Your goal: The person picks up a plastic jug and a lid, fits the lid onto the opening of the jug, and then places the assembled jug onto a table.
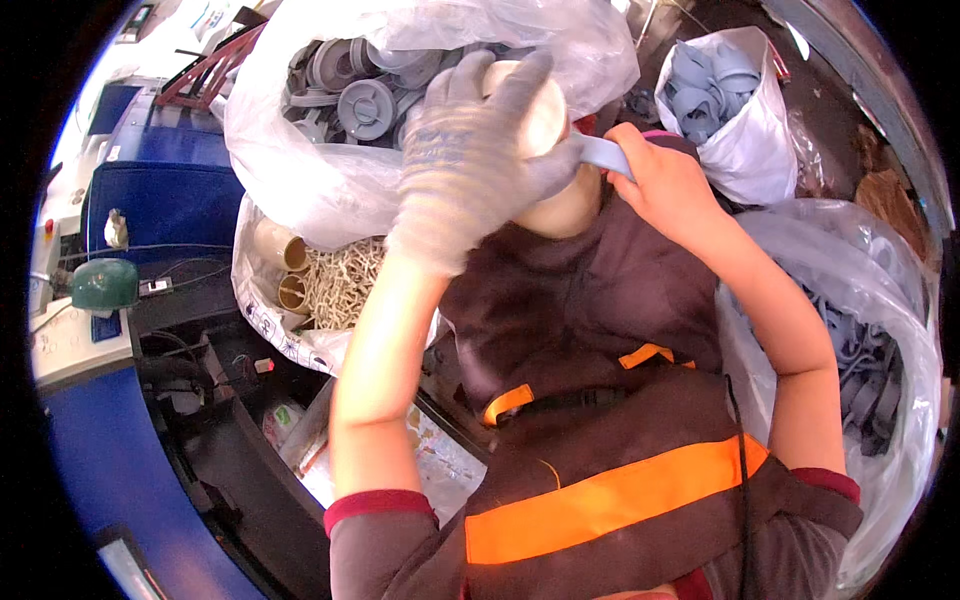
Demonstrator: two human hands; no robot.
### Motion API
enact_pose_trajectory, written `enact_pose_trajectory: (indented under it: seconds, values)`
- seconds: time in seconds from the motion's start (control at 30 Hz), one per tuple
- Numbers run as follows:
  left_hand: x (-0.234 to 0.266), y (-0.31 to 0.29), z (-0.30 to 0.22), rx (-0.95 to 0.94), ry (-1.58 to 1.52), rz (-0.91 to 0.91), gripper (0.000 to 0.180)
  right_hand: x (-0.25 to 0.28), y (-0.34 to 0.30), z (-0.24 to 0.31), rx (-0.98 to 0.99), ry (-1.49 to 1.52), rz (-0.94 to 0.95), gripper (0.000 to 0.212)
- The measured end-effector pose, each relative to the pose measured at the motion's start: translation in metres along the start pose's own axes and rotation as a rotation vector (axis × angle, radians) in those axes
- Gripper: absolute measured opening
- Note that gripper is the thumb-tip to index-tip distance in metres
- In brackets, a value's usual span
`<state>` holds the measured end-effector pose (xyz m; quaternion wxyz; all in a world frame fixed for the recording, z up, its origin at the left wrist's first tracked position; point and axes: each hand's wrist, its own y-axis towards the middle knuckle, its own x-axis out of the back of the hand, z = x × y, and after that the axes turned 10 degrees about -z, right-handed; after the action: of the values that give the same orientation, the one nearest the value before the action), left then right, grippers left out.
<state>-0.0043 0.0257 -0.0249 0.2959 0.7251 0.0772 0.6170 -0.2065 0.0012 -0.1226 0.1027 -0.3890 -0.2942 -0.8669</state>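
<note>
My left hand [465,150], in a grey knit glove, is wrapped over a cream cylindrical plastic part [543,122], fingers spread across its top end. The lower cream section [567,212] shows below the glove, against my dark apron. My bare right hand [665,180] pinches a grey-blue plastic strip [603,155] between thumb and fingers. That strip reaches to the cylinder's side beside my left thumb; the glove hides how they join. Just beyond my left hand, grey round plastic parts [367,110] lie in a large translucent bag [290,190].
Below that bag, a white sack [250,265] holds cream cylinders [278,245] and small cream pieces [345,280]. Grey-blue bands fill a white bag [750,160] at far right and a clear bag [905,290] nearer. Left are blue machine panels [150,205] and a green rounded object [104,285].
</note>
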Motion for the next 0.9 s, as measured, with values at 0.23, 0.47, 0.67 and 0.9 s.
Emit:
enact_pose_trajectory:
  seconds: [0.23,0.47,0.67,0.9]
  values:
    - [0.002,0.001,0.009,0.018,-0.298,-0.136,0.071,0.0,0.003,-0.007,0.021,0.018,-0.013,0.031]
    - [0.036,-0.083,0.009,0.449,-0.844,0.202,0.073,0.027,0.035,-0.006,-0.643,0.693,-0.209,0.034]
    - [0.029,-0.086,0.03,0.362,-0.411,-0.071,0.059,0.02,0.042,0.051,-0.264,0.46,0.061,0.037]
    - [0.02,-0.107,0.079,0.544,-0.605,0.085,0.039,-0.021,0.074,0.097,-0.357,0.802,0.556,0.037]
